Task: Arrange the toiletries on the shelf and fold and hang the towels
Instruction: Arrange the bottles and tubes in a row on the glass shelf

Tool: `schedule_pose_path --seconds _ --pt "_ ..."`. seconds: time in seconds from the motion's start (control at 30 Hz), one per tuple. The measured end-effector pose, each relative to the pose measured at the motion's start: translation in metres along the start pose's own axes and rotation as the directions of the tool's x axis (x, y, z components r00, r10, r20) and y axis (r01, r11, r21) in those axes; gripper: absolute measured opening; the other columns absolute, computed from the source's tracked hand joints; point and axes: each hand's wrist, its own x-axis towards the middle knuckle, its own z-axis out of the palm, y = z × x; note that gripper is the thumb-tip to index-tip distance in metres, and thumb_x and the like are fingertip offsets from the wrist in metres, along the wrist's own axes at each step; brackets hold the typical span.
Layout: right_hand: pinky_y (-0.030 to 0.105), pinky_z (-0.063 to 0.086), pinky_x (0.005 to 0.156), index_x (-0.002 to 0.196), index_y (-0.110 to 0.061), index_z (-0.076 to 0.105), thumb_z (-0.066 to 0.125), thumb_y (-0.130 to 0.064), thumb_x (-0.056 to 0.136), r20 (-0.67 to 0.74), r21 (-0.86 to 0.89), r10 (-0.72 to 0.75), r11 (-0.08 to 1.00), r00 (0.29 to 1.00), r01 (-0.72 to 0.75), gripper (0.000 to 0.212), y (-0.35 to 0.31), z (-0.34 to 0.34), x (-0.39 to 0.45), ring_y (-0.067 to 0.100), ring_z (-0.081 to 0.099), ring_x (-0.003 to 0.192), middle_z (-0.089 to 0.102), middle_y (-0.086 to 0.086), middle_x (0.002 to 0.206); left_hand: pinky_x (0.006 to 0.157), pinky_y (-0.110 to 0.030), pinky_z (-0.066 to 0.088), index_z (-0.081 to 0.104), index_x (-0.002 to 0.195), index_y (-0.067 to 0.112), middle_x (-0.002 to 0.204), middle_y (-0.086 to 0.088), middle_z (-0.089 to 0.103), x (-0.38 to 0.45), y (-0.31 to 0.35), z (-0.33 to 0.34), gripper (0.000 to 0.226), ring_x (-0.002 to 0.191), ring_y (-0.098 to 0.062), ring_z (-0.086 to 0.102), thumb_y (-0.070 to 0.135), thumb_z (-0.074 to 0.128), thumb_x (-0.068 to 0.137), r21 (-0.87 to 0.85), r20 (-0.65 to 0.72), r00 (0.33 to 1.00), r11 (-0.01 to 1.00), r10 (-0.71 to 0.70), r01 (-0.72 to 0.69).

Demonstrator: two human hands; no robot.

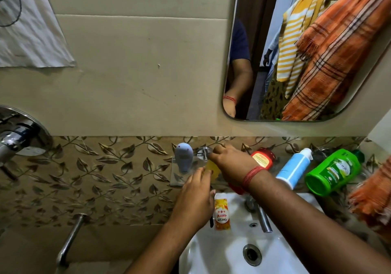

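Both forearms reach over the white sink [211, 250] to the glass shelf [176, 180]. There the left hand [195, 197] and right hand [229, 163] close together on a yellow bottle [212, 169], just beside a grey dispenser [183, 156]. An orange sachet [221, 213] lies on the sink rim.

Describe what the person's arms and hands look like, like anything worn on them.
Both forearms are bare in the head view, with no sleeves, gloves, rings or watch showing. The right hand has a band of red thread wound several times around its wrist. The left hand and its wrist carry nothing. In the mirror, a dark blue short sleeve covers one upper arm, and the red thread shows there too.
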Motion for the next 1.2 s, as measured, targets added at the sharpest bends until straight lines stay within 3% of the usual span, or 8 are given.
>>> schedule_pose_path --seconds 0.13,0.27,0.37,0.5,0.6,0.77,1.07,1.2 --pt "0.043 0.054 0.092 0.134 -0.024 0.051 0.07 -0.012 0.085 0.014 0.0 -0.052 0.999 0.999 0.052 0.054 0.0 0.002 0.001 0.029 0.048 0.123 0.051 0.008 0.134 0.104 -0.019 0.031 0.045 0.143 0.025 0.15 0.01 0.037 0.006 0.009 0.005 0.045 0.132 -0.003 0.036 0.017 0.056 0.1 -0.318 -0.1 0.992 0.947 -0.074 0.039" --pt "0.041 0.053 0.093 0.138 -0.022 0.048 0.069 -0.007 0.083 -0.012 0.037 -0.082 0.996 0.997 0.083 0.061 0.009 0.0 -0.001 0.028 0.054 0.119 0.053 0.007 0.134 0.103 -0.025 0.046 0.05 0.128 0.034 0.132 0.011 0.051 0.005 0.015 0.0 0.037 0.122 -0.002 0.052 0.011 0.056 0.1 -0.659 -0.135 0.964 0.747 -0.228 0.085" --pt "0.033 0.049 0.092 0.136 -0.02 0.051 0.06 0.0 0.085 -0.06 0.211 -0.026 0.977 0.998 0.038 0.055 0.02 -0.005 -0.007 0.025 0.059 0.114 0.059 0.006 0.127 0.088 -0.01 0.044 0.043 0.139 0.032 0.134 0.009 0.053 0.005 0.02 -0.002 0.044 0.114 0.009 0.052 0.012 0.055 0.101 -0.769 -0.107 0.958 0.633 -0.264 0.089" --pt "0.034 0.047 0.093 0.135 -0.022 0.051 0.059 -0.009 0.095 -0.009 0.563 0.201 0.81 0.979 -0.162 0.043 0.03 -0.012 -0.011 0.024 0.059 0.115 0.062 0.007 0.128 0.094 -0.013 0.038 0.034 0.149 0.03 0.151 0.001 0.046 0.015 0.024 0.0 0.051 0.128 -0.001 0.047 0.014 0.05 0.104 -0.744 -0.075 0.965 0.659 -0.251 0.113" --pt "0.044 0.048 0.102 0.145 -0.022 0.043 0.059 -0.021 0.097 0.097 0.677 0.239 0.695 0.966 -0.24 0.05 0.033 -0.016 -0.008 0.025 0.058 0.119 0.059 0.008 0.135 0.101 -0.02 0.038 0.03 0.153 0.03 0.156 0.0 0.043 0.028 0.025 0.001 0.055 0.138 -0.008 0.043 0.012 0.048 0.104 -0.714 -0.038 0.966 0.683 -0.255 0.152" --pt "0.045 0.05 0.101 0.143 -0.022 0.045 0.061 -0.02 0.096 0.125 0.704 0.231 0.665 0.965 -0.251 0.05 0.033 -0.016 -0.006 0.024 0.058 0.119 0.059 0.008 0.134 0.081 -0.009 0.041 0.037 0.152 0.024 0.145 0.001 0.054 0.043 0.025 0.005 0.053 0.12 -0.003 0.05 0.012 0.054 0.102 -0.646 -0.012 0.957 0.733 -0.29 0.214" --pt "0.036 0.045 0.097 0.134 -0.023 0.054 0.067 -0.017 0.092 0.103 0.71 0.21 0.669 0.972 -0.219 0.045 0.033 -0.011 -0.012 0.02 0.058 0.118 0.063 0.002 0.129 0.072 -0.01 0.04 0.055 0.135 0.022 0.111 0.013 0.063 0.047 0.023 0.01 0.036 0.102 -0.001 0.057 0.015 0.06 0.1 -0.563 -0.04 0.956 0.797 -0.291 0.219" --pt "0.037 0.046 0.099 0.135 -0.022 0.052 0.067 -0.018 0.092 0.096 0.711 0.206 0.67 0.974 -0.212 0.046 0.032 -0.011 -0.013 0.021 0.058 0.119 0.063 0.003 0.13 0.073 -0.01 0.04 0.055 0.135 0.022 0.114 0.012 0.064 0.048 0.021 0.011 0.036 0.102 0.0 0.056 0.015 0.06 0.099 -0.551 -0.041 0.955 0.804 -0.293 0.223"
